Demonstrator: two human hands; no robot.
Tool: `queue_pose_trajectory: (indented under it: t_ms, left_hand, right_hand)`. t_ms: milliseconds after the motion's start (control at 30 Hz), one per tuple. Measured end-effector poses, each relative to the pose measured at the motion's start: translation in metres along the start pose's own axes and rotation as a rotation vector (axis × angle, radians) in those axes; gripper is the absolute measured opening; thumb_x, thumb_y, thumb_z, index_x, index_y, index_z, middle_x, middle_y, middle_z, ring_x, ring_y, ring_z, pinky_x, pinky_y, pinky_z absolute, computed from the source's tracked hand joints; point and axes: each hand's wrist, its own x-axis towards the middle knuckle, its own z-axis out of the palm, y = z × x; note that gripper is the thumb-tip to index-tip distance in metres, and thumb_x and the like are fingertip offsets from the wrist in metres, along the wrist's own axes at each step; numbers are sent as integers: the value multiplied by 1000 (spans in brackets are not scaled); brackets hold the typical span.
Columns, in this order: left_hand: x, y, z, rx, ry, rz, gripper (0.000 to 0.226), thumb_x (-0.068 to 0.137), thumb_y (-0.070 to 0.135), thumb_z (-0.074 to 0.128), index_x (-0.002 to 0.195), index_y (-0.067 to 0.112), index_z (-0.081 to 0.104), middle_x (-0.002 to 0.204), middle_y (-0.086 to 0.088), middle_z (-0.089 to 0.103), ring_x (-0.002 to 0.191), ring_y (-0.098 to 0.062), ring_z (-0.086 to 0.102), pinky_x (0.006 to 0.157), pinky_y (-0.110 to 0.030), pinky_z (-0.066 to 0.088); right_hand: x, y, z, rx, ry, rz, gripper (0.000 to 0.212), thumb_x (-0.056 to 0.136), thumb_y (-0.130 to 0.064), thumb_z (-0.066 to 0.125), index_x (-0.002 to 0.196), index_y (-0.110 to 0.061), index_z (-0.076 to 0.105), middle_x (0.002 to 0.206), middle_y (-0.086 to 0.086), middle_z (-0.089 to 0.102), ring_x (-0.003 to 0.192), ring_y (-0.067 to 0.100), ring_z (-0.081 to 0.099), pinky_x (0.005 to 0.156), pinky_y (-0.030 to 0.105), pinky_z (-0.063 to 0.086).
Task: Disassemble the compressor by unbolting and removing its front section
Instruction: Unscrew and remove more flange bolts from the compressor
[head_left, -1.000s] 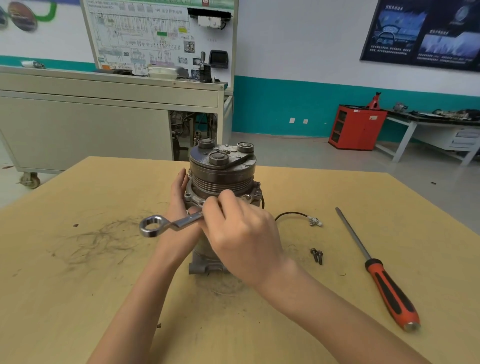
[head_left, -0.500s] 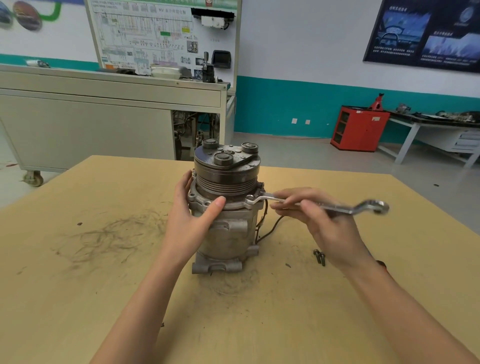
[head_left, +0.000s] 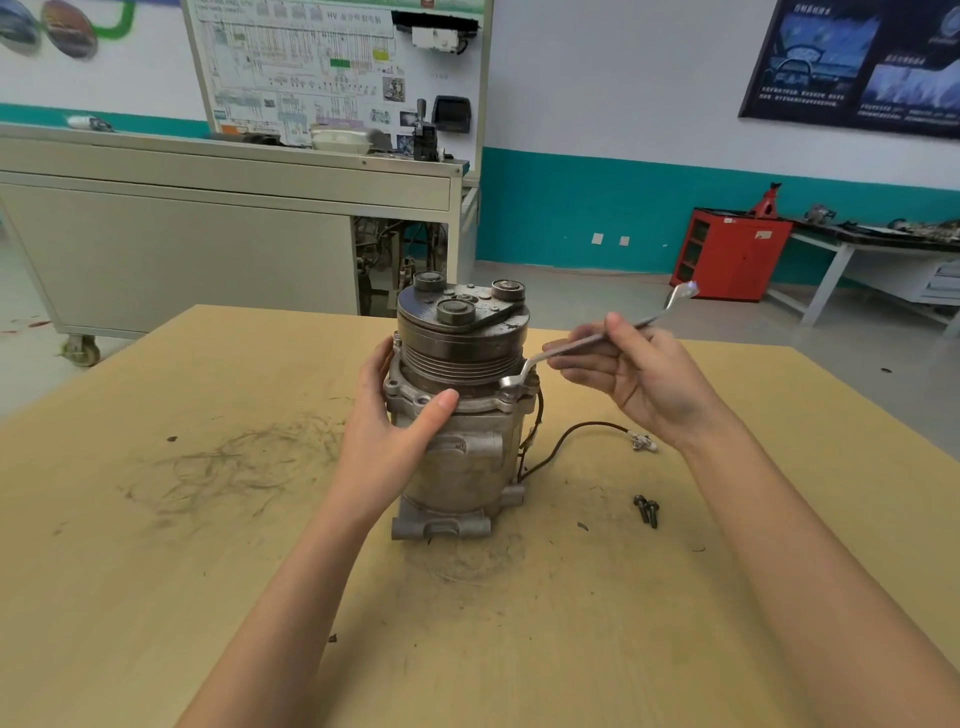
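Two bolts (head_left: 647, 509) near compressor (head_left: 457, 457), wrench (head_left: 571, 346) on flange.

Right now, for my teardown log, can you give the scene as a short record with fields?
compressor: stands upright on the table, pulley end up
left hand: holds the compressor body, thumb on the flange
right hand: pinches the wrench shank
wrench: ring end on a flange bolt on the right side, handle angled up and away
loose bolts: two on the table, right of the compressor
cable: black lead, connector lying on the table
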Motion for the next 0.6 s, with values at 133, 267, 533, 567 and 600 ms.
queue_pose_trajectory:
  t_ms: [133, 267, 533, 567, 600]
  left_hand:
    - [0, -1, 1, -10, 2, 2, 96, 64, 64, 62, 147, 33, 27, 136, 22, 43, 120, 6, 46, 89, -6, 35]
    - [-1, -1, 1, -17, 8, 19, 95, 65, 63, 63, 147, 32, 28, 136, 22, 41, 123, 5, 43, 98, -16, 36]
    - [7, -10, 4, -58, 22, 28, 80, 75, 37, 77, 141, 25, 32, 122, 28, 45, 113, 14, 50, 92, -7, 39]
    - [7, -9, 4, -40, 19, 32, 84, 74, 47, 75, 142, 25, 32, 121, 30, 44, 107, 21, 49, 88, -2, 39]
    - [7, -9, 4, -24, 19, 34, 86, 73, 54, 74, 143, 26, 32, 121, 29, 45, 103, 25, 47, 86, 0, 39]
  right_hand:
    - [-20, -12, 32, -468, 148, -310, 29, 94, -26, 47, 83, -7, 65, 76, 8, 73, 71, 21, 72, 62, 23, 57]
    - [-41, -15, 63, -1070, 94, -738, 32, 90, -29, 54, 82, -2, 69, 71, 11, 70, 61, 22, 68, 56, 38, 58]
    - [-57, 16, 100, -1871, 171, -1286, 17, 85, -18, 66, 69, -11, 64, 57, 2, 52, 45, 15, 48, 42, 24, 31]
    - [-58, 22, 102, -1905, 188, -1303, 13, 81, -16, 70, 71, -10, 65, 59, 3, 56, 47, 14, 50, 43, 23, 34]
    - [-57, 26, 103, -1919, 203, -1318, 12, 78, -15, 73, 73, -8, 65, 61, 5, 59, 48, 14, 52, 44, 22, 36]
